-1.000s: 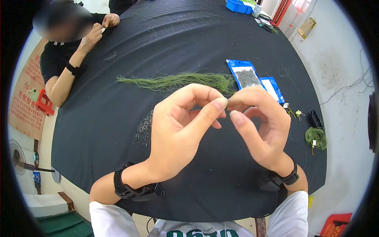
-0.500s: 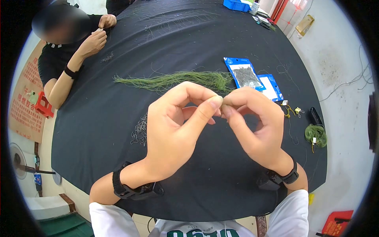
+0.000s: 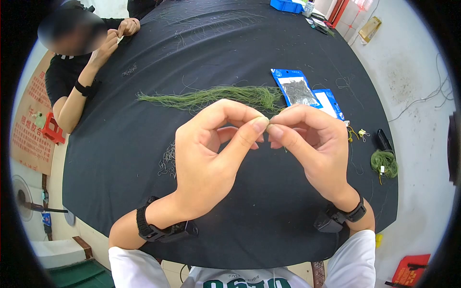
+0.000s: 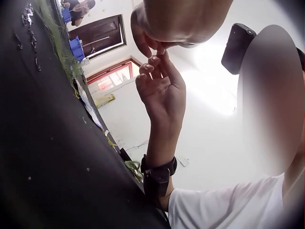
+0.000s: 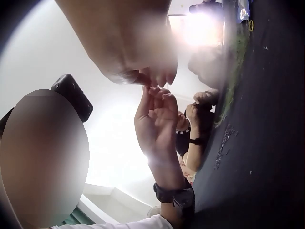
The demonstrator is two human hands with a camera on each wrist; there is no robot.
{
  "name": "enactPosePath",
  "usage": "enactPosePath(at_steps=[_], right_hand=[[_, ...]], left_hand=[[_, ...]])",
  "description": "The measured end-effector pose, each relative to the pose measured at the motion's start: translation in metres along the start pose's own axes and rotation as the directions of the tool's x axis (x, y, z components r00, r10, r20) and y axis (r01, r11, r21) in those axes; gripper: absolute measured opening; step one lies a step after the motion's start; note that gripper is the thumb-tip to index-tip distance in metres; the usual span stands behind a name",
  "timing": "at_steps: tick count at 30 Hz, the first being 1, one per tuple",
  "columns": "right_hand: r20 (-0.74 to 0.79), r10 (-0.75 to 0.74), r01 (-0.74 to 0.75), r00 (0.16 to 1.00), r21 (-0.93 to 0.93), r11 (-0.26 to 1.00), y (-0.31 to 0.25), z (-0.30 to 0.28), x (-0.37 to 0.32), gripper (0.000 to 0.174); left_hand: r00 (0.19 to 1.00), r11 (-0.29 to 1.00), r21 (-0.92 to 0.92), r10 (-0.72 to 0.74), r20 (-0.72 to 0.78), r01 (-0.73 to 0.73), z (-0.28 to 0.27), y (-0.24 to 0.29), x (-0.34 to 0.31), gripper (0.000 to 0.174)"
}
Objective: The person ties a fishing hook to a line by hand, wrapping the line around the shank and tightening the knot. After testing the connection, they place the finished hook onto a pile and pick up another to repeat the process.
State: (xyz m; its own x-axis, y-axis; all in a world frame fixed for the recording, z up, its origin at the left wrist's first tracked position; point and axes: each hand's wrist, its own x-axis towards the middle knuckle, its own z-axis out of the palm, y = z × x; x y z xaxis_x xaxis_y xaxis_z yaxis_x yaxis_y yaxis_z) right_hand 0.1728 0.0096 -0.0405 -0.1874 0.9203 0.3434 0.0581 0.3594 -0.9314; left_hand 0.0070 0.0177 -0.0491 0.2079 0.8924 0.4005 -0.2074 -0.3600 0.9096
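Note:
In the head view, my left hand (image 3: 206, 161) and right hand (image 3: 324, 151) are raised over the black cloth, thumb and forefinger tips meeting. Each hand pinches something too small to make out between those tips; the other fingers curl loosely. A short bit of green thread hangs below the right fingers. Behind the hands lies a long bundle of green strands (image 3: 206, 98). Small metal hooks (image 3: 167, 162) are heaped beside the left hand, partly hidden by it. Both wrist views show the left hand (image 4: 183, 21) (image 5: 159, 124) and right hand (image 4: 164, 98) (image 5: 126, 43) fingertip to fingertip.
Blue-edged packets (image 3: 299, 91) lie behind the right hand. Further right are yellow clips (image 3: 363, 135), a black case (image 3: 383, 142) and a green coil (image 3: 383, 164). A blue tray (image 3: 287, 6) stands far back. Another person (image 3: 72, 86) sits at the left edge.
The right thumb and forefinger, parted a second ago, have closed and met the left fingertips. Both hands have shifted slightly left. The other person's hands have moved a little.

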Motion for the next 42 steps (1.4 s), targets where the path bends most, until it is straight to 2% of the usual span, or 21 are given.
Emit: enactPosePath(at_steps=[7, 10, 19, 22, 24, 28, 34, 38, 42], right_hand=[[0.031, 0.082, -0.085, 0.996, 0.114, 0.99, -0.003, -0.003, 0.001, 0.009], [0.01, 0.075, -0.076, 0.997, 0.132, 0.988, -0.002, -0.003, 0.001, 0.01], [-0.007, 0.009, -0.009, 1.0, 0.013, 1.0, 0.001, -0.005, 0.002, 0.008], [0.032, 0.055, -0.056, 0.998, 0.029, 0.998, -0.002, -0.005, 0.002, 0.009], [0.099, 0.147, -0.158, 0.984, 0.12, 0.98, -0.003, -0.009, 0.004, 0.01], [0.203, 0.267, -0.319, 0.942, 0.294, 0.901, -0.004, -0.012, 0.008, 0.012], [0.322, 0.365, -0.475, 0.874, 0.401, 0.783, -0.007, -0.015, 0.011, 0.012], [0.285, 0.303, -0.398, 0.909, 0.389, 0.831, -0.003, -0.014, 0.009, 0.011], [0.234, 0.265, -0.332, 0.935, 0.319, 0.888, -0.004, -0.015, 0.009, 0.01]], left_hand=[[1.0, 1.0, -0.018, -0.008, 0.014, 0.008, 0.001, 0.001, 0.0, 0.01], [0.999, 1.0, -0.012, -0.024, 0.039, 0.025, 0.0, 0.003, 0.002, 0.01], [0.997, 0.998, 0.002, -0.056, 0.047, 0.056, 0.001, 0.007, 0.002, 0.011], [0.997, 0.998, -0.017, -0.056, 0.047, 0.057, 0.001, 0.003, 0.001, 0.011], [0.997, 0.998, -0.032, -0.058, 0.048, 0.059, 0.002, 0.002, 0.001, 0.011], [0.997, 0.998, -0.035, -0.057, 0.049, 0.059, 0.003, 0.001, -0.001, 0.01], [0.998, 1.0, -0.003, -0.028, 0.057, 0.028, 0.004, -0.001, -0.003, 0.01], [0.999, 0.999, 0.049, -0.013, 0.05, 0.01, 0.002, 0.001, -0.002, 0.009], [0.995, 0.955, 0.279, 0.086, 0.055, -0.098, 0.0, 0.002, 0.001, 0.007]])
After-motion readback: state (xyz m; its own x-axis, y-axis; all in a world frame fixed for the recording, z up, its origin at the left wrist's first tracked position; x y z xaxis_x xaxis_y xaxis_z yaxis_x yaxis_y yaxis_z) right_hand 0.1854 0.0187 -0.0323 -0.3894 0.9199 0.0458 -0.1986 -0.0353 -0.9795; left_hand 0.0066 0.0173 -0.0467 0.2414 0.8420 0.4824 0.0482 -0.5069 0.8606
